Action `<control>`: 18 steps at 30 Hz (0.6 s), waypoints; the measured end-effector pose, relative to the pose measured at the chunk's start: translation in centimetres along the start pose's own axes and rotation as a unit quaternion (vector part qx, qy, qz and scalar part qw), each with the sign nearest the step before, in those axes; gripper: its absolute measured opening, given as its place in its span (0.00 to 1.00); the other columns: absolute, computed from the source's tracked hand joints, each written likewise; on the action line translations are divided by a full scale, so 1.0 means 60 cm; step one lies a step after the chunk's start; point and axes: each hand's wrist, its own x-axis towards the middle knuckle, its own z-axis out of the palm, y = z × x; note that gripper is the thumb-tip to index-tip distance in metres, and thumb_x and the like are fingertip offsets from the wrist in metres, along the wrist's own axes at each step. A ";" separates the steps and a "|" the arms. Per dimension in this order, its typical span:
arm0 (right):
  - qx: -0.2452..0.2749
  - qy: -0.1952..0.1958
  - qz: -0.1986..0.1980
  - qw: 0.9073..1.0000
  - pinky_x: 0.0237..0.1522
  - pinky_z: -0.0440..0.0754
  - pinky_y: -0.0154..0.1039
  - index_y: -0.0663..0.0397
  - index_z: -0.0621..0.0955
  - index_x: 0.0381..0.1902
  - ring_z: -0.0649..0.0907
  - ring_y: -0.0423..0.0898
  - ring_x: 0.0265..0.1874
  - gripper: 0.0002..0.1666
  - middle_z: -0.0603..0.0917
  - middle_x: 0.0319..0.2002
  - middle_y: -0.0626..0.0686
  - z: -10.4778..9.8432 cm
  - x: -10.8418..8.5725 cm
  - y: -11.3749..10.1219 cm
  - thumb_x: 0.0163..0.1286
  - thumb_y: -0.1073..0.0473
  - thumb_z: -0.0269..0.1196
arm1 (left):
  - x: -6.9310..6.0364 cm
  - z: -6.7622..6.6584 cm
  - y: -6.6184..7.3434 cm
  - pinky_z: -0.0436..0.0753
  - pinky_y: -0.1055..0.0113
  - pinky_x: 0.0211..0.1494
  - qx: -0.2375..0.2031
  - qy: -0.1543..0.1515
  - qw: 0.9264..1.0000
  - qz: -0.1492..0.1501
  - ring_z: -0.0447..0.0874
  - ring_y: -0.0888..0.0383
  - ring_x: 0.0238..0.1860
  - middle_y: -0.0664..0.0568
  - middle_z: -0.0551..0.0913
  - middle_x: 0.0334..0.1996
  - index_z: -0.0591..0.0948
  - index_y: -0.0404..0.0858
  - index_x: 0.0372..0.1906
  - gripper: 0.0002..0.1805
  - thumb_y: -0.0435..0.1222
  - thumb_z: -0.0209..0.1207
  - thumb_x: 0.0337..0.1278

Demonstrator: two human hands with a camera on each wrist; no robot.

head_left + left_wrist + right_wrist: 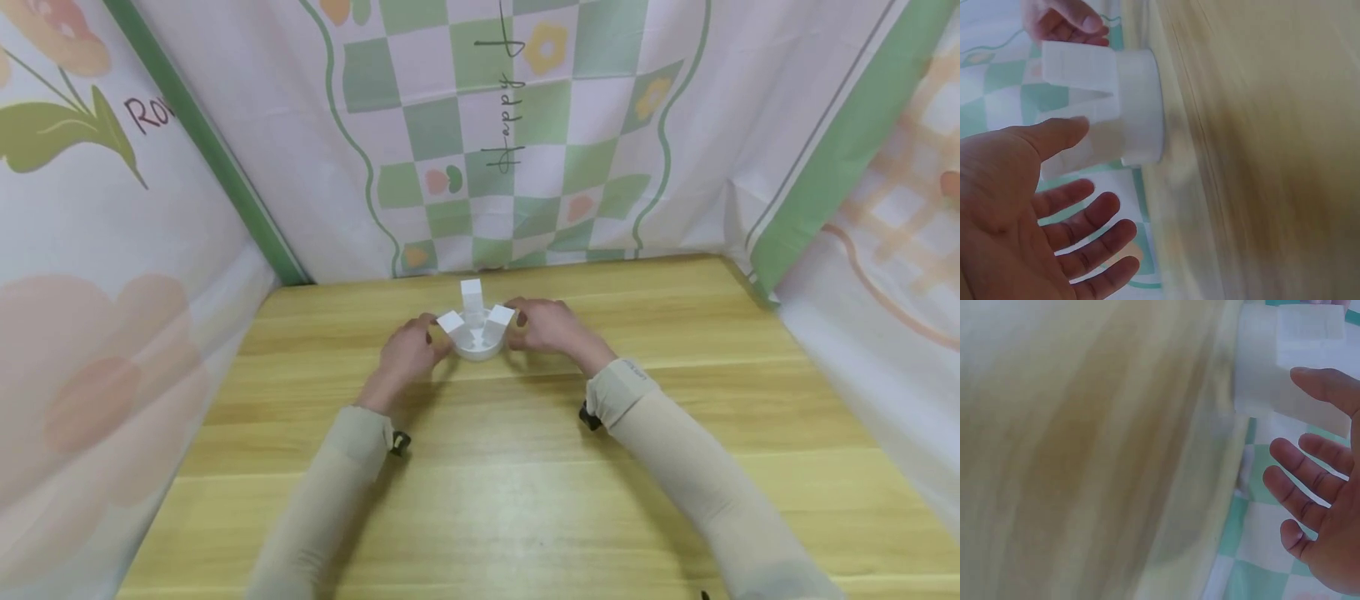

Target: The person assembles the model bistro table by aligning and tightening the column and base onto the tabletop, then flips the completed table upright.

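A white round holder (478, 353) stands upright near the far edge of the table, with three white square-ended arms leaning outward from its low ring. The left hand (409, 351) is at its left side; in the left wrist view, the thumb (1063, 134) lies across the white piece's outline and the other fingers are spread apart. At the right side is the right hand (550, 326), its thumb (1322, 384) overlapping the piece in the right wrist view, its fingers loosely bent. Whether either hand touches the holder, I cannot tell.
The light wood table (510, 500) carries the holder. Behind it hangs a printed curtain (517, 125) with green checks, and more printed fabric (97, 375) closes in the left side, with similar cloth (885, 275) on the right. Each wrist wears a small black device (591, 415).
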 end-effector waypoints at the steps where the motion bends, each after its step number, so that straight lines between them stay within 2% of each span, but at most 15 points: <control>1: 0.000 -0.002 0.005 1.000 0.57 0.76 0.58 0.49 0.71 0.69 0.85 0.54 0.48 0.43 0.88 0.48 0.54 0.003 0.001 0.001 0.58 0.43 0.71 | 0.003 0.000 -0.002 0.82 0.52 0.51 0.005 -0.005 1.000 0.006 0.83 0.47 0.48 0.45 0.84 0.48 0.73 0.42 0.65 0.32 0.54 0.61 0.63; 4: -0.002 0.001 0.012 1.000 0.57 0.76 0.58 0.51 0.73 0.67 0.85 0.55 0.48 0.42 0.87 0.48 0.55 0.011 0.005 0.003 0.58 0.43 0.71 | 0.012 -0.001 -0.010 0.82 0.50 0.56 0.026 -0.018 0.999 0.023 0.82 0.45 0.52 0.43 0.84 0.52 0.76 0.39 0.63 0.31 0.51 0.64 0.61; 9: -0.013 0.006 0.016 1.000 0.51 0.78 0.53 0.54 0.78 0.60 0.84 0.53 0.43 0.37 0.87 0.45 0.54 0.021 0.009 0.002 0.56 0.43 0.72 | 0.027 0.001 -0.021 0.77 0.47 0.65 0.040 -0.048 0.997 0.036 0.81 0.43 0.58 0.44 0.83 0.58 0.76 0.40 0.64 0.31 0.50 0.66 0.59; 12: -0.012 0.001 0.022 1.000 0.48 0.79 0.51 0.54 0.80 0.53 0.83 0.51 0.40 0.32 0.86 0.41 0.52 0.027 0.011 0.002 0.56 0.42 0.73 | 0.036 0.005 -0.026 0.76 0.46 0.66 0.041 -0.060 0.996 0.041 0.81 0.44 0.58 0.45 0.83 0.57 0.77 0.41 0.63 0.31 0.50 0.68 0.57; 18: -0.004 -0.006 0.031 0.999 0.45 0.80 0.49 0.52 0.82 0.38 0.82 0.50 0.36 0.23 0.85 0.35 0.50 0.031 0.016 -0.005 0.56 0.42 0.74 | 0.046 0.009 -0.030 0.77 0.48 0.66 0.023 -0.065 0.997 0.036 0.81 0.45 0.58 0.45 0.84 0.56 0.80 0.39 0.58 0.29 0.50 0.69 0.56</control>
